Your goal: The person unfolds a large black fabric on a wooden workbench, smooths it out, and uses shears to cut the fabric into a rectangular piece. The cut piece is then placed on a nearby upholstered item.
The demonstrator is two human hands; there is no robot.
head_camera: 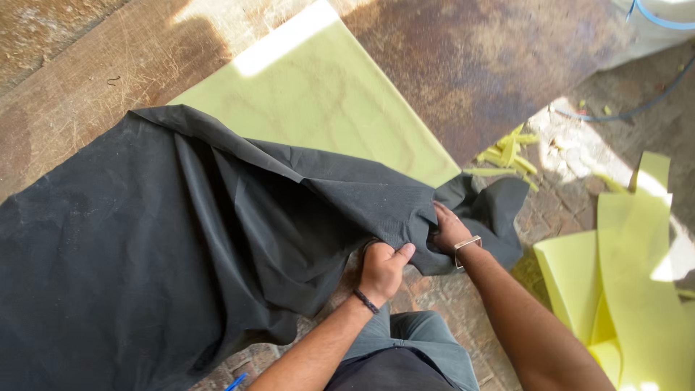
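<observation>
A large sheet of black fabric (159, 239) lies crumpled over a wooden worktable (87, 80) and partly covers a pale yellow-green foam sheet (326, 101). My left hand (382, 266), with a dark band at the wrist, grips a bunched fold of the fabric at the table's near edge. Just to its right, my right hand (450, 230), wearing a square metal bracelet, clutches the fabric where a corner hangs off the table.
Yellow-green foam offcuts (630, 275) lie stacked on the brick floor at right. Thin foam strips (507, 156) are scattered by the table's corner. A blue cable (637, 108) runs across the floor at top right. A small blue object (235, 380) shows at the bottom edge.
</observation>
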